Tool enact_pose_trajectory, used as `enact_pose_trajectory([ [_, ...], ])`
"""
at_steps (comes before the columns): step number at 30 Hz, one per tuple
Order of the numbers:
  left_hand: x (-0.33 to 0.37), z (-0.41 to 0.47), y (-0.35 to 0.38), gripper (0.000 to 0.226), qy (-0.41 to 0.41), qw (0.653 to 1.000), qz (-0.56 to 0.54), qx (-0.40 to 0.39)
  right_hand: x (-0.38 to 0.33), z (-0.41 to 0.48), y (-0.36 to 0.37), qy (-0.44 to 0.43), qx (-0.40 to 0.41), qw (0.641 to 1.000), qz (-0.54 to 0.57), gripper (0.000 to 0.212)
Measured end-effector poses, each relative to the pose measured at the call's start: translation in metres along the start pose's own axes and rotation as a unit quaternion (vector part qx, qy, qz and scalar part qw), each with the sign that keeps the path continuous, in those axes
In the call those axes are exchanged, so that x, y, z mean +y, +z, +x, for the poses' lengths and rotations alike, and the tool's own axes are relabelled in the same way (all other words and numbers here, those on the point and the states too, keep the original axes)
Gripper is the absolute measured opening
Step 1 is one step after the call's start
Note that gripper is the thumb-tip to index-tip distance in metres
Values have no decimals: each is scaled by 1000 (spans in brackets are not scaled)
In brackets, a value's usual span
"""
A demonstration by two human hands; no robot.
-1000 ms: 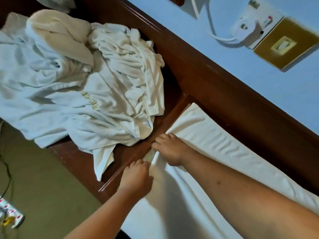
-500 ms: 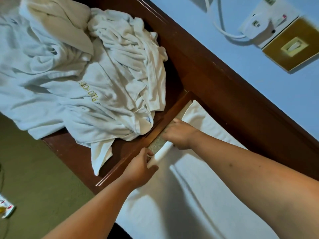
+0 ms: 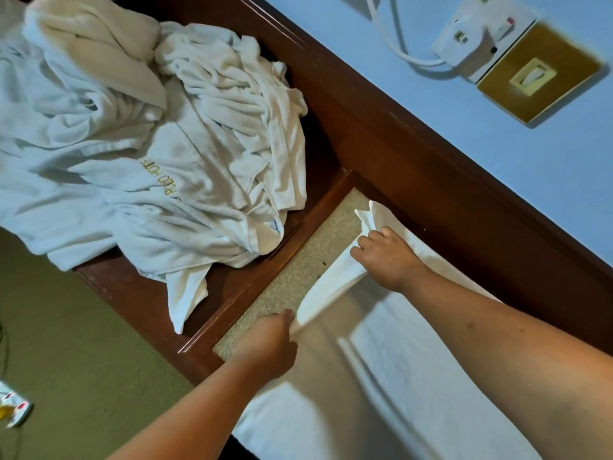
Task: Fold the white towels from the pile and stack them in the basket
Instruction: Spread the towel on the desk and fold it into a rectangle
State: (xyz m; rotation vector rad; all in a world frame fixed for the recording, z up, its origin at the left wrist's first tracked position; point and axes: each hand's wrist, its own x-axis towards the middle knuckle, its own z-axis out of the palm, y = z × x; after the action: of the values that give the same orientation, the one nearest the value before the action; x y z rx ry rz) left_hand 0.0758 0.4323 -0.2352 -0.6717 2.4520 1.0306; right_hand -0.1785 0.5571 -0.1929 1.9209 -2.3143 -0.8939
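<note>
Noting progress first: we are judging the task to be at an early stage. The pile (image 3: 149,134) of white towels is lying crumpled on the dark wooden worktop (image 3: 229,283), up and to our left. One piece is showing gold lettering (image 3: 159,175), and nothing in the heap is looking folded. No basket is showing in the view, so we cannot tell whether any towels are stacked in it.

One towel (image 3: 414,376) is lying spread in front of us on the speckled surface (image 3: 298,270) set in beside the worktop. It is mostly flat, with a long crease running through it. Its far edge (image 3: 331,287) is lifting off the speckled surface and curling back toward us. We are reading this as the start of a fold. The remaining folds, the carry to the basket and the whole pile are looking like work left to do.

Checking the hold: the left grip (image 3: 265,343) is clenching the nearer end of the lifted edge, fingers curled onto the cloth. The right grip (image 3: 386,257) is pinching the farther end with bent knuckles, and the towel's corner (image 3: 368,214) is poking up beyond the fingers. The two grips are sitting apart along the same edge, with the cloth stretching between them.

Behind the worktop, a wall socket (image 3: 477,38) with a white cable (image 3: 398,44) and a brass switch plate (image 3: 537,74) are showing on the blue wall
</note>
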Motion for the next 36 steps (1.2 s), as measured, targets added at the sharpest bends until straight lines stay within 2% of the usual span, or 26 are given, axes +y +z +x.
enact_pose_trajectory([
  [3, 1, -5, 1, 21, 20, 1000, -1, 5, -2, -7, 7, 36, 27, 999, 10, 20],
  [6, -3, -15, 3, 24, 18, 1000, 5, -24, -3, -12, 14, 71, 38, 996, 27, 21],
  [10, -9, -26, 1, 32, 28, 998, 15, -58, -1, -21, 20, 103, -12, 994, 19, 25],
  [16, 13, -45, 7, 22, 20, 997, 18, -67, 10, -62, 31, 118, -27, 992, 21, 29],
  [21, 50, -76, 44, 26, 19, 993, 48, -106, 17, -122, 58, 147, -28, 988, 32, 29],
  [27, 104, -133, 134, 22, 32, 991, 38, -128, 36, -199, 110, 193, -47, 980, 2, 31],
  [29, 120, -150, 166, 25, 48, 986, 6, -162, 35, -221, 130, 227, -60, 972, 22, 35],
  [31, 130, -167, 193, 30, 85, 970, -37, -223, 25, -244, 141, 289, -86, 952, 51, 46],
  [33, 125, -182, 209, 31, 87, 953, -90, -276, 2, -261, 134, 338, -124, 928, 96, 58],
  [34, 117, -187, 211, 28, 68, 953, -106, -275, -14, -266, 127, 355, -132, 916, 135, 61],
  [36, 95, -193, 210, 20, 14, 969, -109, -222, -53, -278, 104, 390, -135, 880, 235, 58],
])
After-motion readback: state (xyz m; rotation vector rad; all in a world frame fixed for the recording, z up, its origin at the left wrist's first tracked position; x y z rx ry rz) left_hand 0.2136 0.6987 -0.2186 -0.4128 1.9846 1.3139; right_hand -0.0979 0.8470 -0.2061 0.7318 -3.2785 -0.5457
